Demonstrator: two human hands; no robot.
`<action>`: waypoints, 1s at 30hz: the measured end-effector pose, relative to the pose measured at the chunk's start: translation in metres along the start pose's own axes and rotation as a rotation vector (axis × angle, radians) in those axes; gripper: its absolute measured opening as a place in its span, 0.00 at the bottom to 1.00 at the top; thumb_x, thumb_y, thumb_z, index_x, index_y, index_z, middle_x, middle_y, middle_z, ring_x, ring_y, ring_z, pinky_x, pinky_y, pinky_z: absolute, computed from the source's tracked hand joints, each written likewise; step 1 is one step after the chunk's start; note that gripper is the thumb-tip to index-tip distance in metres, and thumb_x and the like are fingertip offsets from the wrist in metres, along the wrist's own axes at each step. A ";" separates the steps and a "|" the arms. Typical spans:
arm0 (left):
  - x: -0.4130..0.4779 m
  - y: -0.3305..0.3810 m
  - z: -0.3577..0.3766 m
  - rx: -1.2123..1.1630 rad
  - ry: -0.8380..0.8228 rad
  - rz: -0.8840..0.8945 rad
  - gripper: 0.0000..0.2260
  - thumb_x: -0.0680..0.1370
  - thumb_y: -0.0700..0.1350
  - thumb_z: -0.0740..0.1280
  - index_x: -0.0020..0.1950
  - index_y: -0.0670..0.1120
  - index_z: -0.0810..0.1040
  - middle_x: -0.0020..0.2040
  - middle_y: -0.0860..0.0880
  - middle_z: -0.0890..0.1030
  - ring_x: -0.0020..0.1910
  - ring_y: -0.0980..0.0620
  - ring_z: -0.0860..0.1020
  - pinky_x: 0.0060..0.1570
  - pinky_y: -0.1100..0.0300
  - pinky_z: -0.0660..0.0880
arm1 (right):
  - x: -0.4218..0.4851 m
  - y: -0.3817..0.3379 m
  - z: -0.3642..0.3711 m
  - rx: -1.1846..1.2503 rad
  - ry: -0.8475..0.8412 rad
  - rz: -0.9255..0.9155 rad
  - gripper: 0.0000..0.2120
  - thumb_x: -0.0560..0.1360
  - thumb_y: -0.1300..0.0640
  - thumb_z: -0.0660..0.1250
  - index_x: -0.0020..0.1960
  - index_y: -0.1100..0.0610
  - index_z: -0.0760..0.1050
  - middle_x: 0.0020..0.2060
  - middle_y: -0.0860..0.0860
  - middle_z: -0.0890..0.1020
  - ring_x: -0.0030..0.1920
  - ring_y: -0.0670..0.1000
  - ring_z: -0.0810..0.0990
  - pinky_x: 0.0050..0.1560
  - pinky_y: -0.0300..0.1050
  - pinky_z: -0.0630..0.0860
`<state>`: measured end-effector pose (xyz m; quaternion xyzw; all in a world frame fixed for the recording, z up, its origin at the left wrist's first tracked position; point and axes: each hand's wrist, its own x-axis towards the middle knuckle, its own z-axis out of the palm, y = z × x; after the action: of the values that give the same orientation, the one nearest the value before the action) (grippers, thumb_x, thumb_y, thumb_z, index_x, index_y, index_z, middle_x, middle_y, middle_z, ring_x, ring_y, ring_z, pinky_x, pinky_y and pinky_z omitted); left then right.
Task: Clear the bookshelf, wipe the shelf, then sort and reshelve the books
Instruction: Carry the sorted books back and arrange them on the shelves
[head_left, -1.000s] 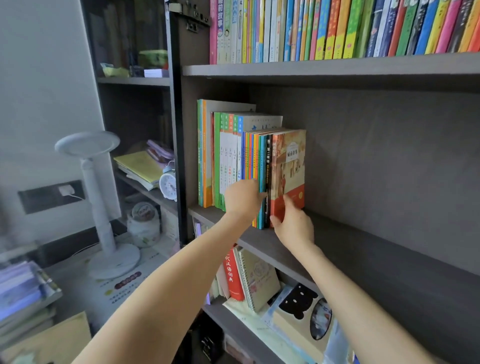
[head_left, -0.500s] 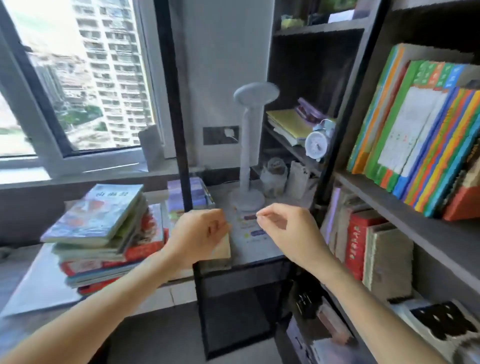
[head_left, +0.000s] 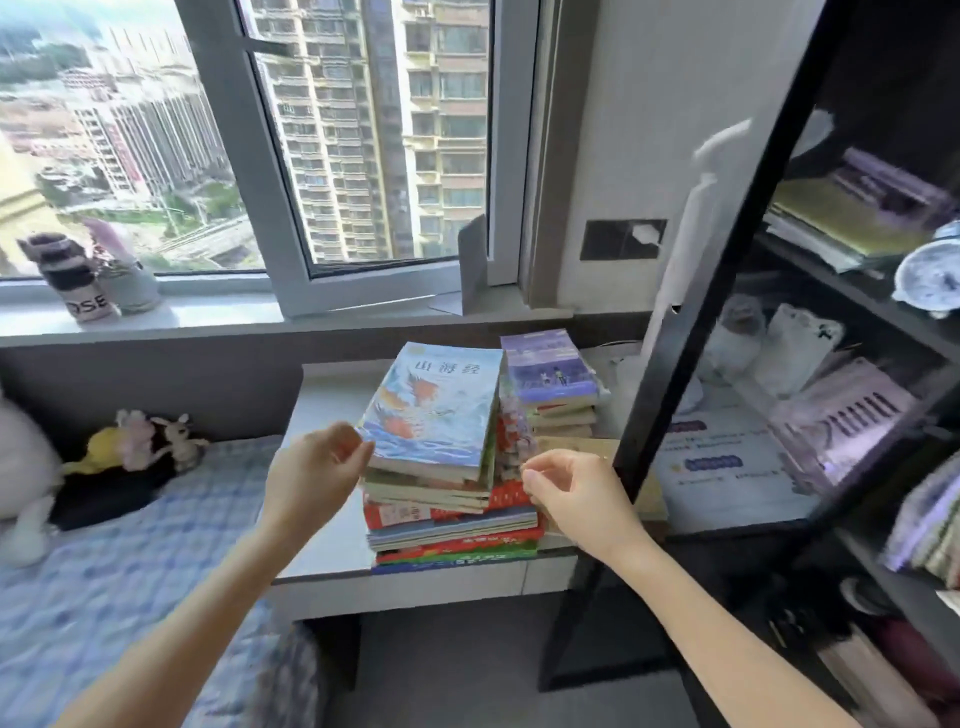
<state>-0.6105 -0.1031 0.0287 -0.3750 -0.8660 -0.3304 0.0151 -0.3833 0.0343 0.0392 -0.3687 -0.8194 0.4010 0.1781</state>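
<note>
1. Head view, middle of the frame: a tall pile of books (head_left: 452, 499) lies flat on the grey desk (head_left: 327, 415), topped by a blue-covered book (head_left: 441, 405). Just behind it, to the upper right, stands a shorter pile with a purple book (head_left: 550, 369) on top.
2. The left hand (head_left: 317, 473) is at the near left corner of the blue-covered book with its fingers loosely curled. It has no hold on anything, and I cannot tell whether the fingertips touch the corner.
3. The right hand (head_left: 576, 499) is just beside the right flank of the tall pile. Its thumb and forefinger are drawn close and the other fingers are bent, with nothing visible between them.
4. Right side of the frame: the black bookshelf frame (head_left: 727, 260) slants down. Behind it are blurred shelves with papers, a clock-like object and, at the lower right edge, some books (head_left: 924, 519) standing.
5. Left side: a window above and a checked bed (head_left: 104, 571) with soft toys below.
6. Progress, as a judgement: many books are already off the shelf and piled, so clearing is at least well advanced. No cloth shows and the cleared shelf is out of view, so wiping cannot be judged. Sorting and reshelving appear largely ahead.
</note>
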 end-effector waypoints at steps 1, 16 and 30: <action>0.012 -0.014 -0.002 0.002 -0.010 -0.002 0.08 0.74 0.45 0.71 0.35 0.46 0.78 0.31 0.52 0.77 0.35 0.47 0.78 0.37 0.57 0.69 | 0.008 -0.002 0.011 -0.006 0.015 0.033 0.07 0.78 0.54 0.65 0.51 0.53 0.81 0.44 0.47 0.84 0.47 0.47 0.81 0.51 0.44 0.77; 0.101 -0.046 0.058 -0.606 -0.716 -0.509 0.28 0.77 0.67 0.53 0.50 0.45 0.79 0.47 0.46 0.84 0.44 0.48 0.83 0.48 0.53 0.79 | 0.104 -0.010 0.062 0.483 0.022 0.620 0.53 0.56 0.19 0.62 0.70 0.51 0.71 0.70 0.46 0.71 0.70 0.53 0.68 0.71 0.55 0.63; 0.145 -0.044 0.074 -0.912 -0.945 -0.716 0.19 0.74 0.61 0.65 0.45 0.44 0.78 0.41 0.45 0.85 0.35 0.48 0.84 0.37 0.58 0.82 | 0.172 -0.007 0.086 0.622 -0.185 0.683 0.37 0.69 0.33 0.68 0.73 0.48 0.68 0.73 0.47 0.67 0.73 0.52 0.64 0.74 0.58 0.58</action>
<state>-0.7276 0.0107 -0.0145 -0.1410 -0.6265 -0.4449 -0.6243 -0.5516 0.1145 -0.0084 -0.5091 -0.5047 0.6942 0.0644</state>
